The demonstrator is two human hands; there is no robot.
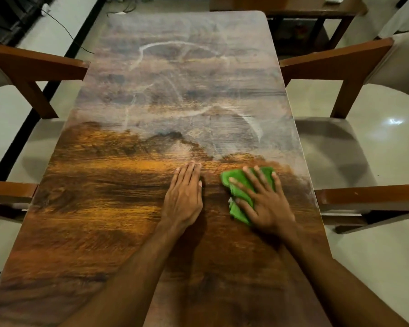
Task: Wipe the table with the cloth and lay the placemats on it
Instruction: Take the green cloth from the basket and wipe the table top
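1. Pressing the green cloth flat with the right hand, fingers spread and straight, near the table's right edge.
2. Resting the left hand palm-down on bare wood just left of the cloth, fingers straight and together.
3. Hazy, perhaps dusty, over the far half; darker, glossy near.
4. Flanked by chairs left and right.

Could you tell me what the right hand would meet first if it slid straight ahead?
Probably nothing solid: the right hand, pressing the cloth, would cross only the table's dusty film.
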